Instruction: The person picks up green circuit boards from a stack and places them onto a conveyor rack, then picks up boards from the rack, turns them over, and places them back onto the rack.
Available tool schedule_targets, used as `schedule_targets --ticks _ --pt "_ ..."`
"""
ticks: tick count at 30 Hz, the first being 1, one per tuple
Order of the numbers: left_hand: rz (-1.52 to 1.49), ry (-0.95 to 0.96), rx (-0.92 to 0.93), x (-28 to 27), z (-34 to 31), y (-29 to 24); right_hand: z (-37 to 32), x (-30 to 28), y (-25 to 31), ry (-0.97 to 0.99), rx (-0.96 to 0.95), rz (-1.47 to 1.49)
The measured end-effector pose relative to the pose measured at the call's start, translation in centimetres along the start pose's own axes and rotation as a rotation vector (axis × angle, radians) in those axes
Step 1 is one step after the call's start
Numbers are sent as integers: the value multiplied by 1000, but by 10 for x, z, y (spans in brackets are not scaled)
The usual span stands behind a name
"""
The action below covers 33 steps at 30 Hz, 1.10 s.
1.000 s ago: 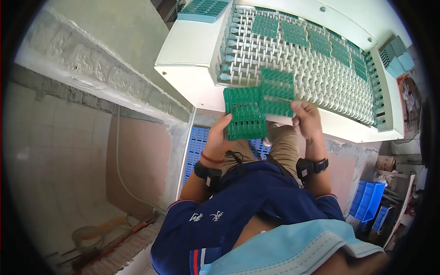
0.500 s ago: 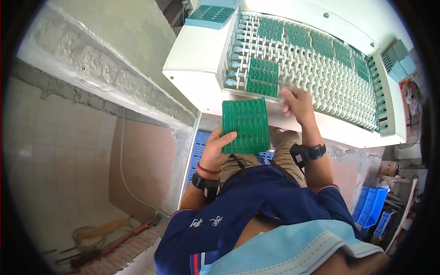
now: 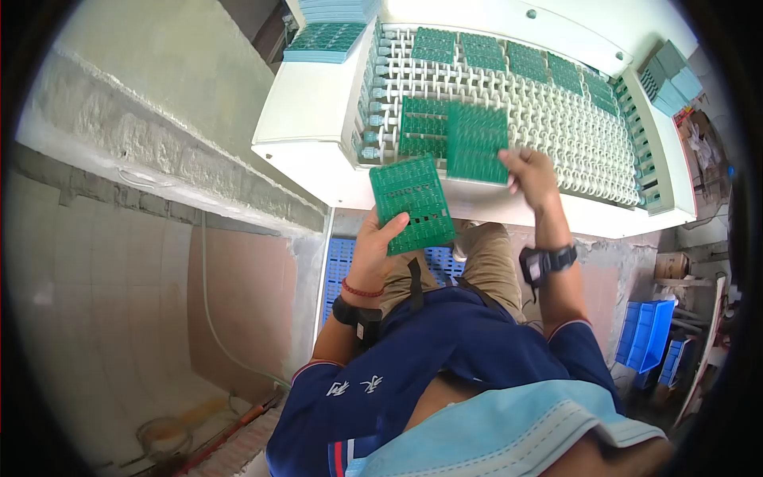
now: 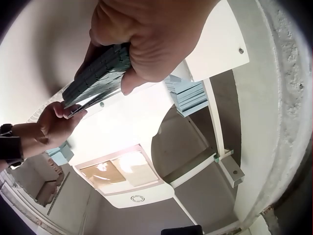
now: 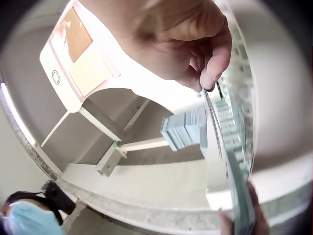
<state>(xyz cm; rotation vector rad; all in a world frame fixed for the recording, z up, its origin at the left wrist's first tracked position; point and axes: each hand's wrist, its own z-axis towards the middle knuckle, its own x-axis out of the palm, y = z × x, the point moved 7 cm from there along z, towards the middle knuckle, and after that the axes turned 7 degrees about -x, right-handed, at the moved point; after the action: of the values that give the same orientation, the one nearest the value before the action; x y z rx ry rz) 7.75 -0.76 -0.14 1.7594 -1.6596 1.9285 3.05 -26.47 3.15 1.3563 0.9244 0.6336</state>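
Note:
My left hand [image 3: 377,246] grips a stack of green circuit board panels [image 3: 412,203] in front of the machine, thumb on the top panel. In the left wrist view the stack [image 4: 98,73] shows edge-on as several layers. At its right, my right hand [image 3: 534,176] pinches a single circuit board panel [image 3: 477,143] by its near right corner; motion blurs it. That panel overlaps the near edge of the white roller conveyor [image 3: 572,147]. Another panel [image 3: 421,119] lies on the rollers, partly hidden behind the held one. The right wrist view shows the pinched panel [image 5: 212,120] nearly edge-on.
A row of green panels [image 3: 485,52] lies along the conveyor's far side. Stacked panels [image 3: 322,40] sit on the machine's left end, and more stacks [image 3: 674,75] at its right. A blue plastic bin [image 3: 644,334] is at lower right; a concrete ledge [image 3: 183,159] runs along the left.
My right hand laid one panel on the near left rollers and let go, then took another panel and moved it out over the conveyor. My left hand keeps its hold on the stack, now tilted.

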Motion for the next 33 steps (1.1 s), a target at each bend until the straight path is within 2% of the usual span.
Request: schedule_targets --ticks 3,6,10,13,15,16,17,19,20,21,23,25,26,27,29,33 --pt "-22 -30 0 -2 -6 1 30 -34 -6 -48 -26 -367" --pt "-25 -50 13 -8 -11 2 32 -65 3 -88 -70 -405" --pt "-10 -15 -6 -11 -12 2 38 -121 -15 -143 -14 -453" --pt "-115 -21 -45 -12 -9 3 35 -167 -17 -242 -100 -564" --pt "-122 124 -75 0 -9 3 30 -199 -17 -297 -42 -524" --pt "-122 128 -82 4 -9 4 29 -215 -21 -287 69 -558" --pt "-120 111 -79 6 -9 5 25 -224 -25 -295 73 -559" --pt "-114 104 -76 9 -6 8 17 -235 -8 -409 -79 -875" --pt "-73 89 -60 10 -5 9 12 -236 -8 -444 -102 -910" --pt "-32 69 -45 9 -6 11 6 -228 -6 -445 -99 -911" --pt "-17 75 -49 15 -3 14 -5 -199 -6 -374 -154 -645" --pt "4 86 -58 22 3 18 -18 -139 -12 -150 -223 -404" --pt "35 79 -60 24 8 22 -31 -100 -13 0 -105 -284" --pt "66 73 -62 26 11 24 -45 -62 -9 152 -126 -146" --pt "75 71 -65 35 16 30 -68 -6 -12 334 -23 88" --pt "55 38 -52 38 16 35 -73 9 -21 401 50 237"
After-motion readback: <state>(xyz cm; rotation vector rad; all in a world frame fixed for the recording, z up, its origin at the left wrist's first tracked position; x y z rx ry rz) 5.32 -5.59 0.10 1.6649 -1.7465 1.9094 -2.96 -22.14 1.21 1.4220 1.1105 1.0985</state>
